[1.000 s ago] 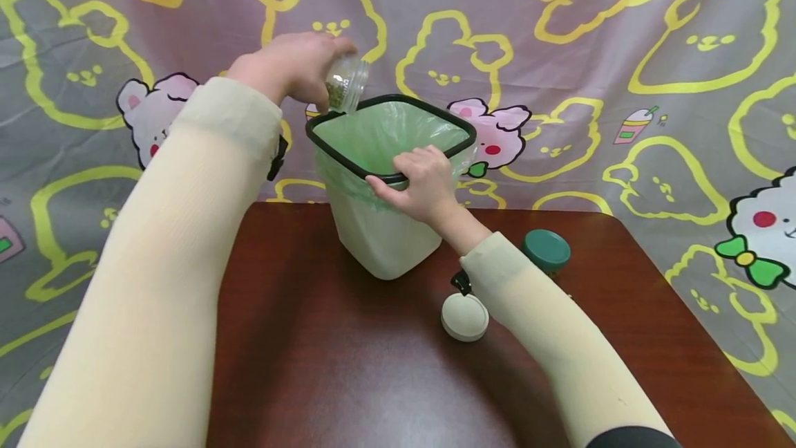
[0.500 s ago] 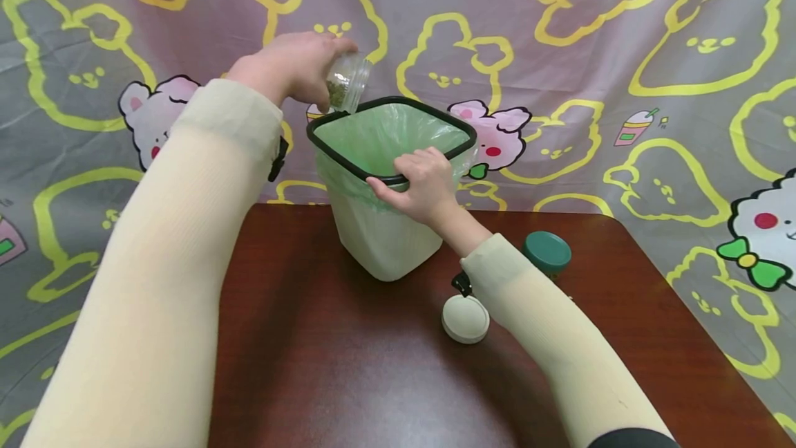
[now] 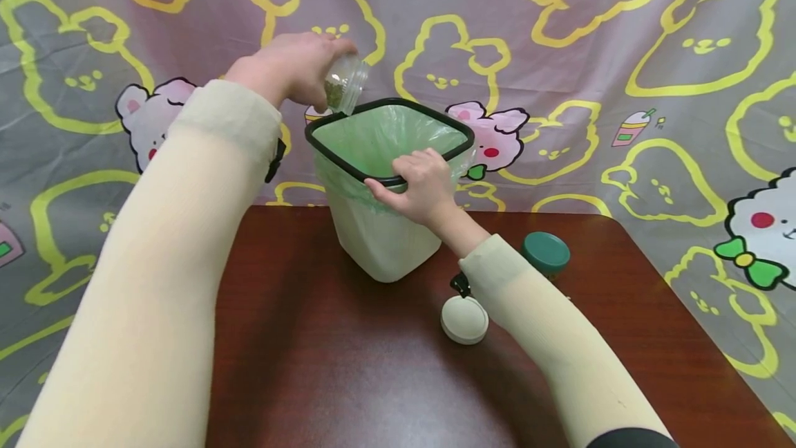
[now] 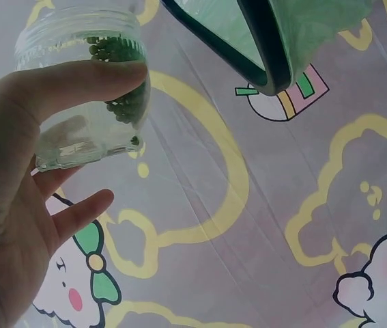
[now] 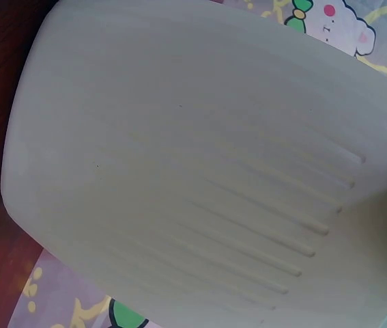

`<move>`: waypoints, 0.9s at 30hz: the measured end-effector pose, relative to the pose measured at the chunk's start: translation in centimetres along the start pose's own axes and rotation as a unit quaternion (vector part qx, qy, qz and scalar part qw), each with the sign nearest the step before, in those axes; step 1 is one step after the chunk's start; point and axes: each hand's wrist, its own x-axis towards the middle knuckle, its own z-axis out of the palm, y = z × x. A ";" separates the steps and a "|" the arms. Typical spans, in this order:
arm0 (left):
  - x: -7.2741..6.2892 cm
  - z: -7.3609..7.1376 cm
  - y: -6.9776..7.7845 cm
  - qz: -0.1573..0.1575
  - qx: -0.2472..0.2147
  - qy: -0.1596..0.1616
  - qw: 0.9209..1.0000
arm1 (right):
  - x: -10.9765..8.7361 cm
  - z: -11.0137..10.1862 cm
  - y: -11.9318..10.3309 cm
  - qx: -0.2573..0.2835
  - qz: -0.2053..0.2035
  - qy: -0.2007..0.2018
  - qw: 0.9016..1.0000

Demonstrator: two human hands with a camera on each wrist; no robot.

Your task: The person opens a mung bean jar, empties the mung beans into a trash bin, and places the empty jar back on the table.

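My left hand (image 3: 286, 71) grips a clear jar (image 3: 356, 78) with no lid on it. The jar is tilted on its side, its mouth over the left corner of the trash can's black rim (image 3: 332, 156). Small green beans (image 4: 125, 109) lie along the jar's lower side. With fingers over the near rim and thumb along its outside, my right hand (image 3: 423, 185) holds the white trash can (image 3: 385, 244). A thin green bag (image 3: 373, 137) lines the can and folds over its edge. In the right wrist view the can's ribbed wall (image 5: 179, 164) fills most of the picture.
On the brown table (image 3: 348, 351), a round white lid (image 3: 464, 320) lies below my right wrist. A green-lidded jar (image 3: 546, 252) stands farther right, partly behind my sleeve. A cartoon-patterned cloth (image 3: 560, 54) hangs close behind the table.
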 end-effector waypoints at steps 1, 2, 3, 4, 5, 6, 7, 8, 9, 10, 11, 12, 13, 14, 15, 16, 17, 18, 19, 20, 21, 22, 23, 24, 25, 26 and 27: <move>0.0 0.0 0.0 0.001 0.001 0.002 1.000 | 0.0 0.0 0.0 0.001 0.000 -0.001 1.000; 0.0 0.0 0.0 0.002 0.002 0.002 1.000 | 0.0 0.0 0.0 0.001 0.000 -0.001 1.000; 0.1 0.0 0.0 0.004 0.003 0.002 1.000 | 0.0 0.0 -0.1 0.002 0.001 -0.001 1.000; 0.1 0.0 0.0 0.004 0.003 0.003 1.000 | 0.0 -0.1 -0.1 0.003 0.000 -0.001 1.000; 0.1 0.0 0.0 0.003 0.001 0.006 1.000 | 0.0 -0.1 -0.1 0.004 0.000 0.000 1.000; 0.0 -0.1 0.0 0.002 0.001 0.008 1.000 | 0.0 -0.1 -0.1 0.005 0.000 -0.001 1.000; 0.0 -0.1 0.0 0.001 0.000 0.010 1.000 | 0.1 -0.1 -0.1 0.006 0.000 -0.001 1.000; 0.1 -0.1 0.0 -0.001 0.002 0.007 1.000 | 0.1 -0.1 -0.1 0.006 0.000 -0.001 1.000; 0.1 -0.1 0.0 -0.001 0.004 0.005 1.000 | 0.1 -0.1 -0.1 0.006 0.000 -0.001 1.000; 0.1 -0.1 0.0 -0.001 0.004 0.003 1.000 | 0.1 -0.1 -0.1 0.008 0.001 -0.001 1.000; 0.1 -0.1 0.1 0.000 0.004 0.001 1.000 | 0.1 -0.1 -0.1 0.008 0.002 -0.001 1.000; 0.1 0.0 0.1 0.002 0.004 -0.002 1.000 | 0.1 -0.2 -0.1 0.007 0.002 -0.002 1.000; 0.2 0.0 0.1 0.004 0.004 -0.005 1.000 | 0.1 -0.1 -0.1 0.007 0.002 -0.002 1.000; 0.2 0.1 0.1 0.005 0.004 -0.007 1.000 | 0.1 -0.1 -0.1 0.007 0.002 -0.001 1.000; 0.2 0.1 0.1 0.006 0.002 -0.005 1.000 | 0.1 -0.1 -0.1 0.007 0.002 -0.001 1.000; 0.2 0.1 0.1 0.007 0.000 -0.001 1.000 | 0.1 -0.1 -0.1 0.008 0.002 -0.001 1.000; 0.2 0.1 0.0 0.008 -0.001 0.001 1.000 | 0.1 -0.1 -0.1 0.008 0.001 -0.001 1.000; 0.2 0.0 0.0 0.007 0.000 0.001 1.000 | 0.1 -0.1 -0.1 0.008 0.001 -0.001 1.000; 0.1 0.0 0.0 0.007 0.000 0.003 1.000 | 0.2 -0.1 -0.1 0.009 0.001 0.000 1.000; 0.1 -0.1 0.0 0.008 0.001 0.005 1.000 | 0.2 -0.1 -0.1 0.010 0.001 0.000 1.000; 0.1 -0.1 0.0 0.009 0.001 0.009 1.000 | 0.2 -0.1 0.0 0.009 0.002 -0.001 1.000; 0.1 -0.1 0.0 0.010 0.001 0.012 1.000 | 0.2 -0.1 0.0 0.009 0.002 -0.001 1.000; 0.0 -0.1 0.1 0.010 0.000 0.013 1.000 | 0.2 -0.1 0.0 0.008 0.002 -0.003 1.000; 0.0 -0.1 0.1 0.008 -0.001 0.013 1.000 | 0.2 -0.2 0.0 0.008 0.002 -0.004 1.000; 0.0 0.0 0.1 0.007 0.000 0.013 1.000 | 0.2 -0.2 -0.1 0.007 0.003 -0.005 1.000; 0.0 0.0 0.0 0.008 0.001 0.010 1.000 | 0.2 -0.2 -0.1 0.006 0.003 -0.006 1.000; 0.0 0.1 0.0 0.008 0.001 0.009 1.000 | 0.1 -0.2 -0.1 0.006 0.003 -0.006 1.000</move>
